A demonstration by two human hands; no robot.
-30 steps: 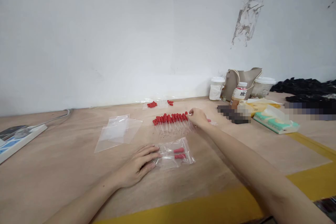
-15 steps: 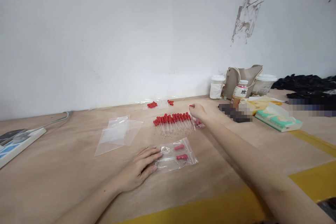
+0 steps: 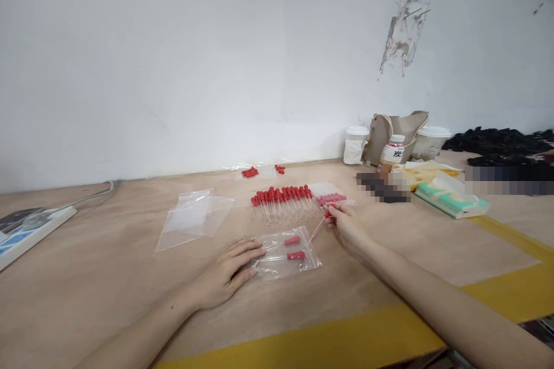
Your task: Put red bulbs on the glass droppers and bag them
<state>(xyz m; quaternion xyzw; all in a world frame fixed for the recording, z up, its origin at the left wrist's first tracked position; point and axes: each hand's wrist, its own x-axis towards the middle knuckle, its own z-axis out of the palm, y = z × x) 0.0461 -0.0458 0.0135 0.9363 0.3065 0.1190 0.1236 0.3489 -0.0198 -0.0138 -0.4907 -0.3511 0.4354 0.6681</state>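
My left hand [image 3: 227, 274] lies with fingers stretched out and fingertips on the left edge of a clear zip bag [image 3: 277, 270]. Inside the bag, two glass droppers with red rubber bulbs [image 3: 296, 255] lie side by side. Pinched in my right hand [image 3: 346, 228] is another dropper [image 3: 320, 227], held by its red bulb, with its tip slanting down toward the bag's zip end. Behind the bag lies a row of several loose red-bulbed droppers [image 3: 285, 199]. A filled bag of droppers [image 3: 331, 196] sits just beyond my right hand.
Flat clear bags [image 3: 190, 219] lie to the left. More red bulbs [image 3: 250, 172] in clear bags rest by the wall. A power strip [image 3: 38, 236] is at far left. On the right are a drink bottle [image 3: 392, 155], lidded cups [image 3: 355, 147], a bag [image 3: 376, 132] and a tissue pack [image 3: 454, 199].
My right hand has drawn back from the row toward the clear bag, bringing a dropper with it. The filled bag behind it now shows. My left hand stays on the bag.
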